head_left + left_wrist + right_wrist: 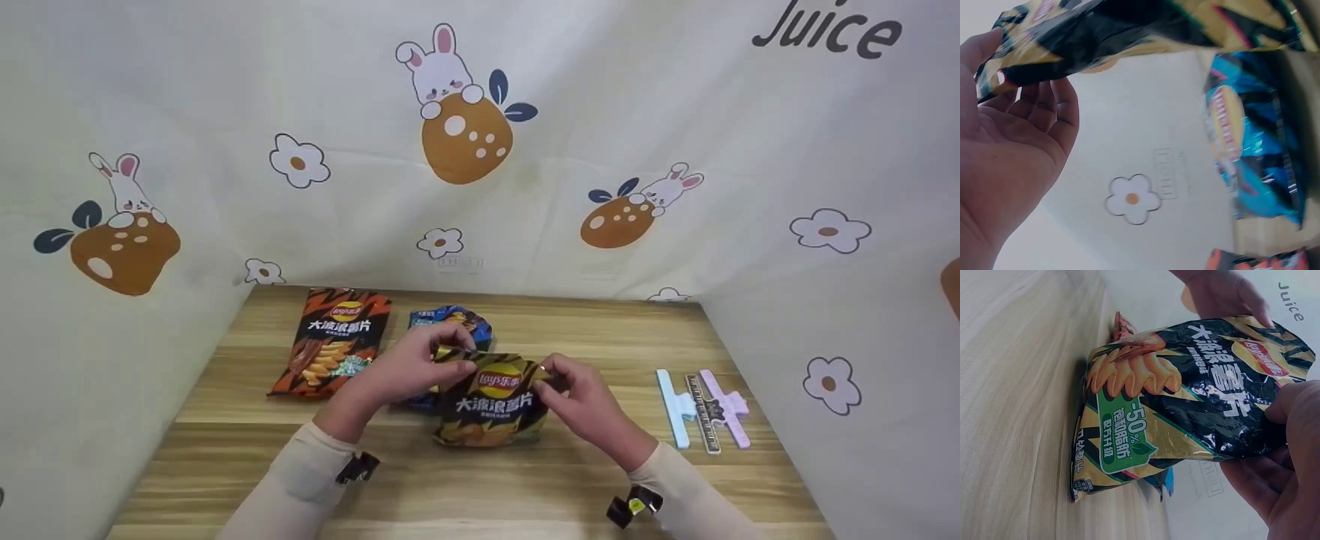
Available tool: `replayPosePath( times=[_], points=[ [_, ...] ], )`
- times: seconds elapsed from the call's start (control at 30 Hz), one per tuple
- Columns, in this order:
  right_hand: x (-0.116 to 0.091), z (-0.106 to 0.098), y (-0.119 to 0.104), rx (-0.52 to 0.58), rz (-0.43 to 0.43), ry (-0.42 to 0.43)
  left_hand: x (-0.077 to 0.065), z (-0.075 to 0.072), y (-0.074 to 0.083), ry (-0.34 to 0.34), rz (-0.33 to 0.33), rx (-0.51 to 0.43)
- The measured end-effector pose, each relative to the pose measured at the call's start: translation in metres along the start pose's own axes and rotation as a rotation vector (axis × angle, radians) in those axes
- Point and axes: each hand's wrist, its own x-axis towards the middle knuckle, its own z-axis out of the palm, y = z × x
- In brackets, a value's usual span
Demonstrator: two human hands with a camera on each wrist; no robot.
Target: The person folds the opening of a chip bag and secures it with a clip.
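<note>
Both hands hold a black and gold bag of potato chips (491,409) upright over the table, its printed front toward the head camera. The left hand (420,366) pinches its upper left corner, thumb in front and fingers behind. At the upper right side, the right hand (589,397) grips the bag between thumb and fingers. In the right wrist view the bag's lower end (1081,455) is right at the tabletop. Behind it a blue bag of chips (457,319) is partly hidden by the left hand and the held bag.
A red and black chip bag (337,341) lies at the back left of the wooden table (480,495). On the right side lie three bag clips: light blue (677,409), dark patterned (703,414) and lilac (726,409). A printed curtain (360,225) surrounds the table.
</note>
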Motion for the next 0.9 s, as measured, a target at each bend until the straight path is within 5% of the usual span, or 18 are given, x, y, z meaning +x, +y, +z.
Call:
replayPosePath(
  times=[0.17,0.4,0.53,0.9],
  points=[
    [0.000,-0.001,-0.002,0.010,0.009,-0.006,0.005,-0.006,0.013,-0.007,0.073,0.059],
    [0.000,-0.002,0.000,0.011,-0.002,-0.012,0.010,-0.001,0.044,-0.002,0.152,0.546],
    [0.000,-0.002,0.001,0.014,0.000,-0.012,0.016,0.006,0.056,-0.042,0.154,0.733],
    [0.001,-0.002,0.002,0.014,-0.045,-0.014,0.029,0.022,0.072,-0.100,0.171,0.888]
  ],
)
